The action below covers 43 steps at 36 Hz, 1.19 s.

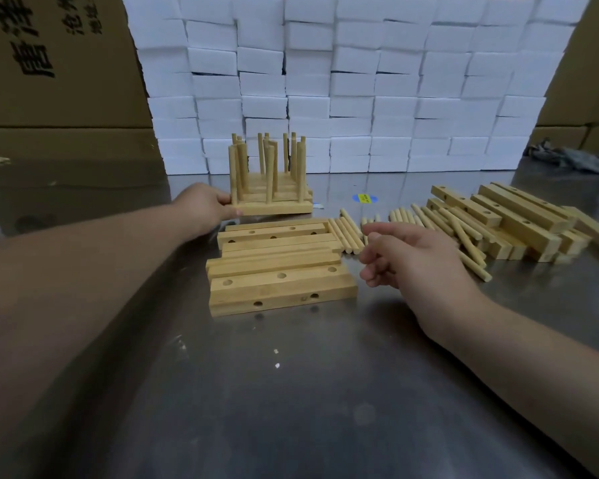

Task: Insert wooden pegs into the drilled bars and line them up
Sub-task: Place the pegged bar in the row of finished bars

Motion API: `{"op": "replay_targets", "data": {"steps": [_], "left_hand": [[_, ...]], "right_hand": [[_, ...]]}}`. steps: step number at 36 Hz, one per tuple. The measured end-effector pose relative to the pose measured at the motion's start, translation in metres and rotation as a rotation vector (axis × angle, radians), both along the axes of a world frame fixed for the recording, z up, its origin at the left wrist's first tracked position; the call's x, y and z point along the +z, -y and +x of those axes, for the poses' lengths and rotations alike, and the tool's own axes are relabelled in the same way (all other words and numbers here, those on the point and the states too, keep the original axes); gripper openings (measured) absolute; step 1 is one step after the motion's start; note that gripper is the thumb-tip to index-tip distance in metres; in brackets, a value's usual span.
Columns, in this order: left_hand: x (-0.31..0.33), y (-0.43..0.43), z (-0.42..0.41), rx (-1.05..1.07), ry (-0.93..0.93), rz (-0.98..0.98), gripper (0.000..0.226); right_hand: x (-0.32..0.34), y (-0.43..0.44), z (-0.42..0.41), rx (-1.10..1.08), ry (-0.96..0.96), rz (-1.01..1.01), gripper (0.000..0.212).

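Several pegged bars (274,207) stand in a row at the table's middle back, each with upright wooden pegs (269,167). My left hand (204,207) grips the left end of the nearest pegged bar. In front of them lie several drilled bars without pegs (281,271), side by side, holes showing on top and on the front face. Loose pegs (346,229) lie to their right. My right hand (412,257) hovers over the loose pegs, fingers apart and slightly curled, holding nothing.
A heap of more drilled bars (519,219) and pegs lies at the right on the steel table (291,392). A wall of white foam blocks (360,81) stands behind. Cardboard boxes (49,63) rise at the left and right. A dark rag (567,160) lies far right.
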State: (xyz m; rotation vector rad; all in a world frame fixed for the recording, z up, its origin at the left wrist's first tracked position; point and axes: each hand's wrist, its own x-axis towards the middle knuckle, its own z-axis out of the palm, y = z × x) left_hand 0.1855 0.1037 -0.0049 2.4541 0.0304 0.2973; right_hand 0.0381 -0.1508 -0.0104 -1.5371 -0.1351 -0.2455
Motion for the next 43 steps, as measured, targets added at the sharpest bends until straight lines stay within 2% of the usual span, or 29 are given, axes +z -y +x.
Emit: {"op": "replay_targets", "data": {"steps": [9,17,20,24,29,33,37,39,43], "left_hand": [[-0.007,0.008,0.025,0.094,-0.005,0.140,0.044],[-0.005,0.014,0.031,0.142,-0.017,0.226,0.027],[-0.003,0.017,0.032,0.168,-0.026,0.262,0.029],[0.002,0.016,0.026,0.183,-0.059,0.164,0.025],[0.023,0.004,0.002,0.261,0.038,-0.050,0.015],[0.039,0.015,-0.031,0.211,0.184,-0.202,0.012],[0.048,0.043,-0.083,0.098,0.313,-0.230,0.016],[0.046,0.060,-0.110,0.015,0.307,-0.180,0.016],[0.038,0.086,-0.148,-0.090,0.240,0.084,0.016]], "right_hand": [[0.000,-0.001,-0.001,0.028,-0.019,-0.014,0.017],[0.001,-0.002,-0.002,0.042,-0.023,-0.020,0.017],[0.000,-0.001,-0.002,0.037,-0.026,-0.043,0.016],[-0.001,-0.001,-0.002,0.033,-0.029,-0.064,0.015],[-0.001,0.000,-0.003,0.000,-0.029,-0.129,0.018],[-0.001,0.002,-0.003,-0.064,-0.005,-0.266,0.019],[0.003,0.007,-0.002,-0.202,0.055,-0.419,0.021],[0.007,0.013,-0.002,-0.277,0.091,-0.547,0.020],[0.024,0.031,0.000,-0.396,0.062,-0.935,0.030]]}}
